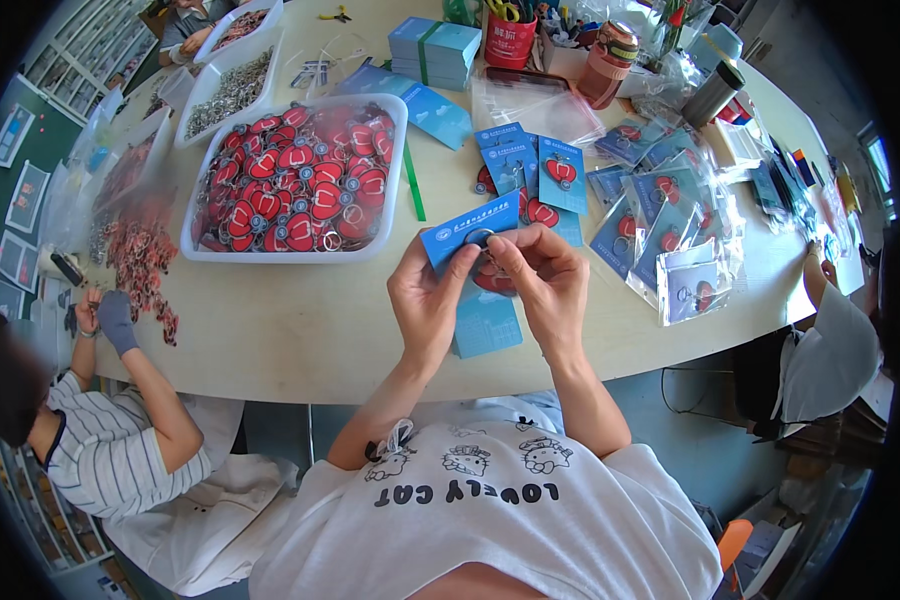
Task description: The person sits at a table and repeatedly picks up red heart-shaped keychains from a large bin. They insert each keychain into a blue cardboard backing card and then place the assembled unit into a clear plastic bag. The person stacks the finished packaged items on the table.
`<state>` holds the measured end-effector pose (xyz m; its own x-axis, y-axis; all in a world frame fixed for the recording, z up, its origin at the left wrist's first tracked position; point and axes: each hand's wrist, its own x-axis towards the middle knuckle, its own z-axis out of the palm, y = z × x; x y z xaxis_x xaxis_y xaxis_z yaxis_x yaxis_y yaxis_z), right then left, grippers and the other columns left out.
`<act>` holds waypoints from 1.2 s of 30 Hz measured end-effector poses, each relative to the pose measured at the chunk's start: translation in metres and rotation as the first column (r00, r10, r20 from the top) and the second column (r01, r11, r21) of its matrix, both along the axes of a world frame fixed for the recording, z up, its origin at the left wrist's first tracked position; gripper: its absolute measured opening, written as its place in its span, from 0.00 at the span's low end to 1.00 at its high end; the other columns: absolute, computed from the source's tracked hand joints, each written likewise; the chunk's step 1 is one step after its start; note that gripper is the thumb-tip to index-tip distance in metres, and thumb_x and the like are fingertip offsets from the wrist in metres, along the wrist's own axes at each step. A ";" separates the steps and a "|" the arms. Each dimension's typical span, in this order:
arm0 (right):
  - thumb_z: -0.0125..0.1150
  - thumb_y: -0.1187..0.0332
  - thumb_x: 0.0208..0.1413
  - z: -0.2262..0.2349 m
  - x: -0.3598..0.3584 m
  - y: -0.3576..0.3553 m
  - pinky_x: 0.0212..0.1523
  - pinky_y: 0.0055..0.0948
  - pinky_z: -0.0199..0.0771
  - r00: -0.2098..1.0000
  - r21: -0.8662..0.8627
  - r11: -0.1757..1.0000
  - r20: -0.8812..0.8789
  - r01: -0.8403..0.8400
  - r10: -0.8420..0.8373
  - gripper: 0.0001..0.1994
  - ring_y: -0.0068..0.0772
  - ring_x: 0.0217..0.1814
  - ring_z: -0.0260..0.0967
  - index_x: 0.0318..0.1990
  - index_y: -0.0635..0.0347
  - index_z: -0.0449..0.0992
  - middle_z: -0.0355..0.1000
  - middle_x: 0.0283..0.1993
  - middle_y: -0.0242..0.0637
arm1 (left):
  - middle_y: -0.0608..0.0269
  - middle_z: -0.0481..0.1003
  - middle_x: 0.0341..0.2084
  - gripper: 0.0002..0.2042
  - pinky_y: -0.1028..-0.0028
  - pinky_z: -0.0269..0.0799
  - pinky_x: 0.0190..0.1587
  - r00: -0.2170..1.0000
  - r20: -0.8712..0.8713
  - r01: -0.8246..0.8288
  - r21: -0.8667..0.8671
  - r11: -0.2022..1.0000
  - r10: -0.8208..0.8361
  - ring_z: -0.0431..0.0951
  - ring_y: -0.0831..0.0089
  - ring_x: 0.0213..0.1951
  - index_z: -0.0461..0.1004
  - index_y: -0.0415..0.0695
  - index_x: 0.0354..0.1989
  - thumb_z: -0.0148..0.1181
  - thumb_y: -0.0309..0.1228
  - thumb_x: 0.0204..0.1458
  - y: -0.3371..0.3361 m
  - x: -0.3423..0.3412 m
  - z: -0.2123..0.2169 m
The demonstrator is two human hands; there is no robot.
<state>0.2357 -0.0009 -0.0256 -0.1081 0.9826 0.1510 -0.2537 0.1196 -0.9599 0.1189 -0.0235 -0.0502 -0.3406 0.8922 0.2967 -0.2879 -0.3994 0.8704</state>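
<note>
Both hands are up over the near middle of the tabletop (pixel 280 345), working one blue card (pixel 475 225). Left hand (pixel 422 295): closed, pinching the card's left side, thumb at the metal ring. Right hand (pixel 552 288): closed on the card's right side, thumb tip right by the same ring, fingers curled behind. Card is tilted, right end higher. A red heart keychain (pixel 495 278) sits between the hands below the ring, part hidden by fingers. Lighter blue card panel (pixel 488 328) shows under the hands; can't tell if it's the same card or a separate one.

Just right and far of the hands: blue cards with red hearts (pixel 560 172), overlapping. Further right: clear-bagged cards (pixel 682 285), heaped. Left: white tub (pixel 398 140) full of red heart keychains, green strip (pixel 414 182) beside its right wall. Beyond it, a tub of metal rings (pixel 232 90). Far middle: blue card stack (pixel 435 52) with a green band, then a red pen cup (pixel 510 42) and a copper-coloured bottle (pixel 608 68).

Far left: loose red pieces (pixel 145 258), with a co-worker in a striped shirt (pixel 120 440) just near of them.
</note>
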 end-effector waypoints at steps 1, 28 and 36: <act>0.64 0.71 0.56 0.003 -0.002 -0.002 0.30 0.16 0.73 0.999 -0.024 1.000 -0.031 -0.011 0.010 0.08 0.18 0.30 0.73 0.34 0.68 0.77 0.76 0.30 0.34 | 0.65 0.75 0.36 0.06 0.80 0.69 0.43 1.000 0.002 -0.004 -0.007 1.000 0.004 0.73 0.82 0.39 0.74 0.36 0.41 0.58 0.22 0.56 -0.001 -0.002 0.001; 0.68 0.73 0.50 -0.004 -0.002 0.008 0.23 0.18 0.70 0.932 0.052 0.997 0.354 0.062 -0.077 0.09 0.20 0.24 0.73 0.34 0.67 0.73 0.73 0.24 0.33 | 0.69 0.71 0.33 0.05 0.81 0.65 0.43 0.991 0.112 -0.074 -0.005 0.997 0.074 0.68 0.85 0.37 0.68 0.39 0.39 0.55 0.26 0.59 0.006 0.001 -0.005; 0.71 0.70 0.48 -0.011 0.011 0.033 0.20 0.14 0.65 0.962 -0.081 0.995 0.263 -0.057 0.076 0.13 0.18 0.26 0.71 0.38 0.64 0.75 0.69 0.23 0.27 | 0.66 0.73 0.35 0.07 0.80 0.65 0.44 0.980 -0.197 0.020 0.060 0.998 -0.008 0.71 0.81 0.38 0.71 0.38 0.44 0.54 0.27 0.60 0.022 -0.037 0.010</act>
<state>0.2469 0.0324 -0.0370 -0.2002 0.9791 0.0366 0.0067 0.0387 -0.9992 0.0818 -0.0016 -0.0399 -0.2581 0.8743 0.4111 -0.1196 -0.4512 0.8844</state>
